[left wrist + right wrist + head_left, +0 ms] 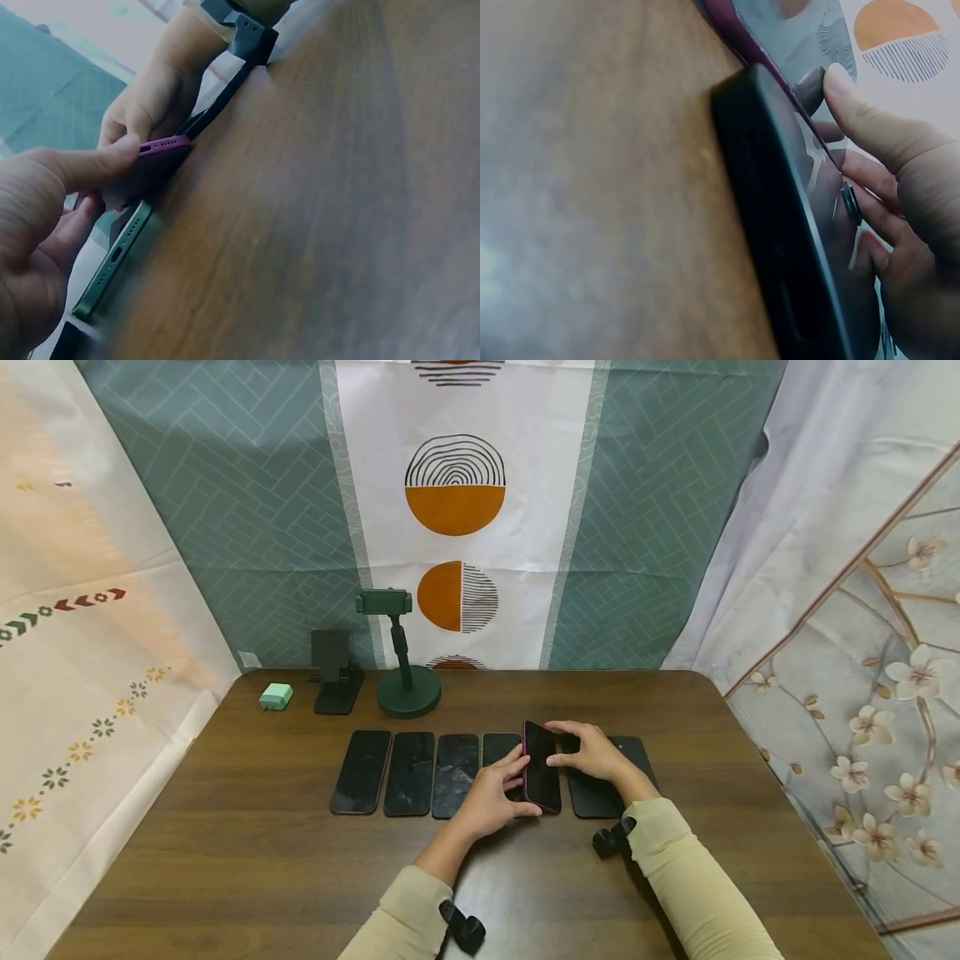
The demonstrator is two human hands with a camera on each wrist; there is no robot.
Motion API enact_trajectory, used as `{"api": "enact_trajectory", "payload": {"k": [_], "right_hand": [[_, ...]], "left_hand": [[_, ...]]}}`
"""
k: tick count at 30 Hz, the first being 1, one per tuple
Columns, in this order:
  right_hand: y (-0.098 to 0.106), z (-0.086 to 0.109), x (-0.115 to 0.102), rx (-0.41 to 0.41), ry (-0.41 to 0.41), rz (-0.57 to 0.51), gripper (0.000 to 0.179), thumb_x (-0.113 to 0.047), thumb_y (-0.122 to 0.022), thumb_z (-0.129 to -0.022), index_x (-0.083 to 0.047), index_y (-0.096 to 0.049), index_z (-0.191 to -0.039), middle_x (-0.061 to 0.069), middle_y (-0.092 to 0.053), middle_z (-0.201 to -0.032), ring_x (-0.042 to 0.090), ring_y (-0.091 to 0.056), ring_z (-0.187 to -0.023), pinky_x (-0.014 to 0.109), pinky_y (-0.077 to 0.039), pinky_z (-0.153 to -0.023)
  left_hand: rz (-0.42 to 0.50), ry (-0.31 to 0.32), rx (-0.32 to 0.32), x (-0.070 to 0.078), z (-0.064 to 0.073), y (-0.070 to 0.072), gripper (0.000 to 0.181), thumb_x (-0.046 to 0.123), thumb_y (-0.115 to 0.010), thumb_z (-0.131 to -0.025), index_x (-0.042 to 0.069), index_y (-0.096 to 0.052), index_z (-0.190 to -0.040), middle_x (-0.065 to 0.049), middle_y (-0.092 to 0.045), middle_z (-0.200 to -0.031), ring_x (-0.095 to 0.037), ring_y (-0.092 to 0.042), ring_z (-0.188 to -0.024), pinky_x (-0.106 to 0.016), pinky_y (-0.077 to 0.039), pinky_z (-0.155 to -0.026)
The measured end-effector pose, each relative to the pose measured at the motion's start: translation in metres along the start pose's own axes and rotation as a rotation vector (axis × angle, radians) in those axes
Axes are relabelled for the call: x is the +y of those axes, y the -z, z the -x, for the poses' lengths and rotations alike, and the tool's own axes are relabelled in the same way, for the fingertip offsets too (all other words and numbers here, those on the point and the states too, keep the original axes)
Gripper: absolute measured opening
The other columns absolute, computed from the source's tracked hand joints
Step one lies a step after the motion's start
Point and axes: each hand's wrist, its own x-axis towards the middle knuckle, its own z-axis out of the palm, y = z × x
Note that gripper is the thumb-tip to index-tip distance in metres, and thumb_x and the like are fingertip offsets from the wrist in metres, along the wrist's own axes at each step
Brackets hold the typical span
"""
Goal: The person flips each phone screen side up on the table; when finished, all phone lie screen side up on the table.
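Both hands hold a purple-edged smartphone, dark screen up and tilted, its left side raised. My left hand grips it from the left, thumb at the bottom edge beside the charging port and fingers along the left side. My right hand reaches from the right, with its thumb on the screen and forefinger at the top corner. Just left of it, a green-edged smartphone lies partly hidden under the left hand. On the other side, below the right hand, lies a black phone, back up with a camera bump.
Three more dark phones lie in the row to the left: one at the end, a second and a third. Behind them stand a green phone stand, a black stand and a mint charger.
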Motion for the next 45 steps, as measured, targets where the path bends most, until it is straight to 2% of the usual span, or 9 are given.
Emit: {"api": "enact_trajectory", "payload": {"k": [2, 4, 10, 18, 25, 34, 38, 45], "right_hand": [[0.001, 0.001, 0.0, -0.004, -0.002, 0.012, 0.066, -0.024, -0.083, -0.086, -0.004, -0.057, -0.142, 0.018, -0.058, -0.142, 0.038, -0.049, -0.135, 0.061, -0.037, -0.111], [0.001, 0.001, 0.0, -0.009, -0.003, 0.02, 0.065, -0.025, -0.083, -0.086, -0.004, -0.057, -0.143, 0.017, -0.057, -0.143, 0.038, -0.048, -0.136, 0.061, -0.036, -0.111], [0.004, 0.004, 0.0, -0.015, 0.012, 0.039, 0.066, -0.025, -0.082, -0.086, -0.003, -0.056, -0.143, 0.018, -0.058, -0.142, 0.039, -0.05, -0.134, 0.061, -0.038, -0.11], [0.006, 0.007, 0.0, -0.038, -0.016, 0.063, 0.067, -0.028, -0.082, -0.087, -0.005, -0.055, -0.144, 0.017, -0.056, -0.144, 0.037, -0.049, -0.135, 0.06, -0.038, -0.11], [0.006, 0.009, 0.002, -0.036, -0.016, 0.081, 0.068, -0.028, -0.083, -0.086, -0.006, -0.056, -0.144, 0.017, -0.056, -0.145, 0.038, -0.048, -0.136, 0.06, -0.037, -0.111], [0.005, 0.01, 0.002, -0.022, -0.003, 0.086, 0.068, -0.029, -0.081, -0.087, -0.006, -0.055, -0.145, 0.017, -0.055, -0.145, 0.038, -0.048, -0.136, 0.06, -0.038, -0.11], [0.009, 0.013, 0.002, 0.013, 0.006, 0.089, 0.065, -0.028, -0.08, -0.089, -0.003, -0.055, -0.144, 0.017, -0.056, -0.144, 0.039, -0.049, -0.135, 0.061, -0.038, -0.11], [0.023, 0.021, 0.008, 0.097, 0.001, 0.118, 0.059, -0.026, -0.077, -0.092, 0.0, -0.057, -0.141, 0.019, -0.06, -0.138, 0.04, -0.055, -0.128, 0.062, -0.042, -0.106]], "left_hand": [[-0.047, 0.013, 0.011, 0.001, 0.0, -0.001, 0.083, 0.007, -0.087, -0.078, -0.008, -0.044, -0.148, -0.016, -0.029, -0.163, -0.035, -0.06, -0.125, -0.035, -0.054, -0.096], [-0.145, 0.02, 0.027, 0.002, -0.001, -0.002, 0.083, 0.015, -0.089, -0.078, -0.004, -0.048, -0.147, -0.013, -0.033, -0.162, -0.034, -0.059, -0.126, -0.039, -0.053, -0.099], [-0.433, -0.004, 0.07, 0.002, 0.0, -0.004, 0.085, 0.037, -0.093, -0.072, 0.004, -0.058, -0.143, -0.009, -0.045, -0.155, -0.033, -0.042, -0.141, -0.057, -0.038, -0.111], [-0.587, 0.02, 0.024, 0.001, 0.001, -0.006, 0.087, 0.044, -0.09, -0.074, 0.006, -0.057, -0.144, -0.009, -0.045, -0.156, -0.029, -0.04, -0.144, -0.053, -0.039, -0.113], [-0.769, -0.03, -0.024, 0.001, 0.001, -0.006, 0.086, 0.053, -0.084, -0.077, 0.005, -0.057, -0.144, -0.01, -0.045, -0.155, -0.025, -0.039, -0.145, -0.048, -0.04, -0.113], [-0.85, -0.035, -0.051, 0.002, 0.004, -0.007, 0.082, 0.056, -0.078, -0.083, 0.004, -0.057, -0.143, -0.01, -0.042, -0.158, -0.026, -0.036, -0.147, -0.045, -0.039, -0.114], [-0.864, -0.035, -0.057, 0.003, 0.003, -0.008, 0.081, 0.057, -0.077, -0.084, 0.003, -0.057, -0.143, -0.01, -0.042, -0.158, -0.026, -0.036, -0.147, -0.044, -0.039, -0.114], [-0.809, -0.025, -0.042, 0.008, -0.003, -0.016, 0.08, 0.058, -0.072, -0.088, 0.006, -0.054, -0.146, -0.009, -0.04, -0.159, -0.027, -0.033, -0.149, -0.047, -0.035, -0.116]]}}
